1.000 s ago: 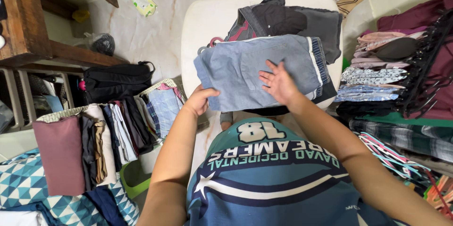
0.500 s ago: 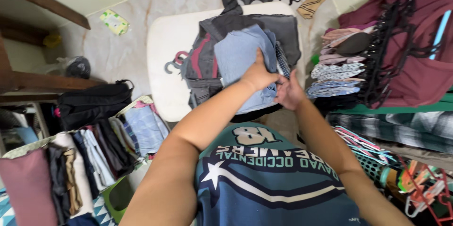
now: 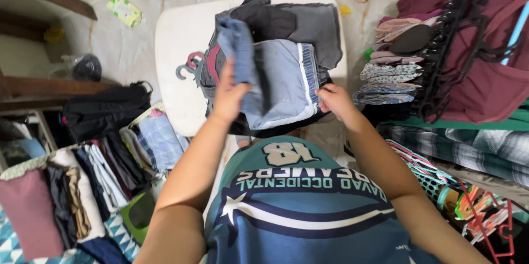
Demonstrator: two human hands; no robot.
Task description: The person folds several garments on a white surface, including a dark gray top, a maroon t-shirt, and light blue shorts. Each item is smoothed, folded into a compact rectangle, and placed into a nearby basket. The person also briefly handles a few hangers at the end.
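Observation:
A pair of light blue shorts (image 3: 281, 82) lies partly folded on a heap of dark grey clothes (image 3: 303, 27) on a white table (image 3: 176, 49). My left hand (image 3: 230, 96) pinches the folded left part of the shorts and holds it up over the rest. My right hand (image 3: 334, 101) grips the lower right corner near the waistband with a white stripe. Both forearms reach out over my teal shirt (image 3: 297, 209).
Folded clothes stand in rows in a basket (image 3: 82, 187) at the lower left, beside a black bag (image 3: 104, 109). A stack of folded garments (image 3: 391, 71), black hangers (image 3: 452, 49) and maroon cloth (image 3: 490, 76) lie at the right. Coloured hangers (image 3: 485, 214) sit lower right.
The shorts were spread flat a second ago; they have since been folded lengthwise. My left hand has moved onto the folded left edge and my right hand down to the lower right corner.

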